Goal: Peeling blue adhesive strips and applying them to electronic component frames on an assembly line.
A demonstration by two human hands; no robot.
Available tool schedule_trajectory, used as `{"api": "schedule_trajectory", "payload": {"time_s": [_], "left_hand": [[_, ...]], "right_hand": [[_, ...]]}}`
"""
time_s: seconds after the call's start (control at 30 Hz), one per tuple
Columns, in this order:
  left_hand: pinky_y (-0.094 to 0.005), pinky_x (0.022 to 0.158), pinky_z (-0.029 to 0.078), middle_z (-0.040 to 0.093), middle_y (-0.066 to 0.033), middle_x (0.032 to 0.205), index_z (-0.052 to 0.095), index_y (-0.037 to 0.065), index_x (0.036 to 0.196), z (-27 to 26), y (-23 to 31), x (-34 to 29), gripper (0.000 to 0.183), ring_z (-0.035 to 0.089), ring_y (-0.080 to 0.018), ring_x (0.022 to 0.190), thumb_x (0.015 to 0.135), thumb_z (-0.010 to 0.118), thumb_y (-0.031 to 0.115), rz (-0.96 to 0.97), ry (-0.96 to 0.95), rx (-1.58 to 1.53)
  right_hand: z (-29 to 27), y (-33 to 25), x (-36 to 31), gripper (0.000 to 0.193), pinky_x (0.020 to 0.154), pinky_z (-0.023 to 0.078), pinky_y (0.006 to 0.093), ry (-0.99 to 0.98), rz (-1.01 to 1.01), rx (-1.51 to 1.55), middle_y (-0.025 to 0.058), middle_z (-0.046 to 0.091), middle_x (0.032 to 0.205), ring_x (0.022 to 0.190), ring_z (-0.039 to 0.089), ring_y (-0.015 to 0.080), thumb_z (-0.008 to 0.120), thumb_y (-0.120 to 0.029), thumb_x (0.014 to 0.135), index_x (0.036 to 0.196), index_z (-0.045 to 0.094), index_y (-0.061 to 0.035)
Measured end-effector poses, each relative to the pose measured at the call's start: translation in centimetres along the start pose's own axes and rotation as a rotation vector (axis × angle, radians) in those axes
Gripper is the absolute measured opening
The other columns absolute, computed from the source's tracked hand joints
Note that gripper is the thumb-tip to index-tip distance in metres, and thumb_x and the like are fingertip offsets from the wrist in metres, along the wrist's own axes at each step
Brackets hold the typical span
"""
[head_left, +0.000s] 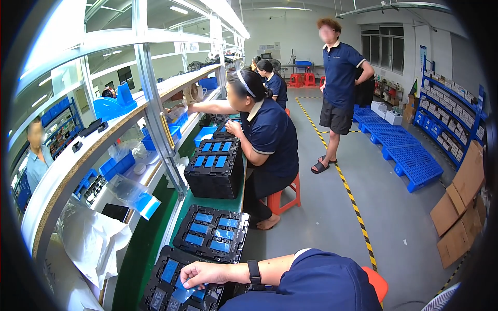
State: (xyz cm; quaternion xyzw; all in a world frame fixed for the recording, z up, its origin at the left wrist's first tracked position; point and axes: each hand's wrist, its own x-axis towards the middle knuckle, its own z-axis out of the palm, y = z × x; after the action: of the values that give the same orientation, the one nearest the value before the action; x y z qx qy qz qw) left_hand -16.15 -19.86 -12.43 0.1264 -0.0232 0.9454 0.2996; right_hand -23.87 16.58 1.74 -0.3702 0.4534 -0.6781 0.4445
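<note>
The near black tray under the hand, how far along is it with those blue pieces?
Done: the next tray up the bench shows blue pieces in all its visible pockets. In hand: one hand rests on the near tray, fingers on a blue piece; which hand it is, I cannot tell. Left: the near tray has one blue piece seated, while its lower pockets look dark and unfilled.

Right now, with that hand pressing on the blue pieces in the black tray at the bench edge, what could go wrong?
1. The black tray under the hand sits close to the bench's edge; a push might slide it off.
2. The blue film under the fingers looks thin and loose; it might crease or lift.
3. The second tray lies tilted, overlapping the near one, so a nudge could shift it and its blue pieces.
</note>
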Motion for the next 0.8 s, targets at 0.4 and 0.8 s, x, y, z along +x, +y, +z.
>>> {"api": "schedule_trajectory", "payload": {"time_s": [0.4, 0.8], "left_hand": [[-0.033, 0.054, 0.036, 0.047, -0.0098, 0.067, 0.046, 0.006, 0.079, 0.2, -1.0, 0.2, 0.054, 0.043, -0.022, 0.057, 0.096, 0.015, 0.046, 0.021, -0.053, -0.045], [-0.0355, 0.055, 0.038, 0.047, -0.0079, 0.061, 0.047, 0.006, 0.079, 3.0, -26.4, -18.8, 0.056, 0.044, -0.023, 0.056, 0.097, 0.013, 0.047, 0.519, 0.127, -0.052]], "right_hand": [[0.6, -0.2, -0.3, 0.017, 0.051, 0.038, 0.0172, -0.001, 0.024, 0.0, -0.0036, 0.055, 0.072, 0.058, 0.049, 0.0024, 0.063, -0.021, 0.085, 0.089, 0.056, -0.0059], [0.2, -1.5, -1.3, 0.011, 0.059, 0.046, 0.0198, 0.145, 0.098, -0.014, 0.0004, 0.061, 0.078, 0.065, 0.055, 0.0057, 0.063, -0.012, 0.084, 0.091, 0.058, -0.0047]]}}
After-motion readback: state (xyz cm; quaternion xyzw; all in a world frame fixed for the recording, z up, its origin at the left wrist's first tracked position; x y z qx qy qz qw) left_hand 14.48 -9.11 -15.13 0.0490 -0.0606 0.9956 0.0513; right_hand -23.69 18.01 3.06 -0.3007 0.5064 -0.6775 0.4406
